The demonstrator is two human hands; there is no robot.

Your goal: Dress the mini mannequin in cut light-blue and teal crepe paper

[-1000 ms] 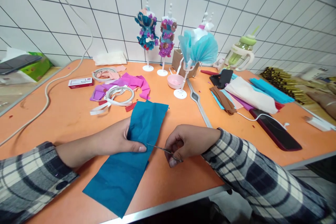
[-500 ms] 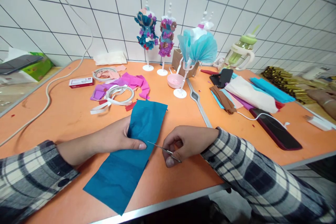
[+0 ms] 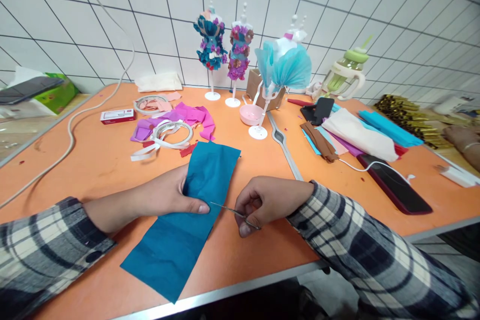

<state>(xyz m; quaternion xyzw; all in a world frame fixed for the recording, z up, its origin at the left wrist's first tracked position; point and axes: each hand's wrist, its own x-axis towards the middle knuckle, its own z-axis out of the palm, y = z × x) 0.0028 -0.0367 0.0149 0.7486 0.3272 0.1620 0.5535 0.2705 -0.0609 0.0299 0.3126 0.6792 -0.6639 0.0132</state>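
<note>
A long teal cloth strip [image 3: 189, 220] lies on the orange table [image 3: 93, 165], running from the front edge toward the middle. My left hand [image 3: 168, 196] grips its left edge at mid-length, thumb pressed on top. My right hand [image 3: 264, 202] is closed on small thin scissors [image 3: 234, 211], whose metal tips point left at the cloth's right edge, just short of my left thumb.
Behind stand three small dress forms [image 3: 240, 50] in paper dresses, a pink bowl [image 3: 250, 114], purple scraps [image 3: 180, 120] with tape rolls and a red box [image 3: 117, 116]. On the right lie folded cloths [image 3: 356, 135], a phone [image 3: 393, 190] on a cable and a bottle [image 3: 345, 72].
Almost nothing has moved. Both hands and the cloth hold their places; only the view has shifted slightly.
</note>
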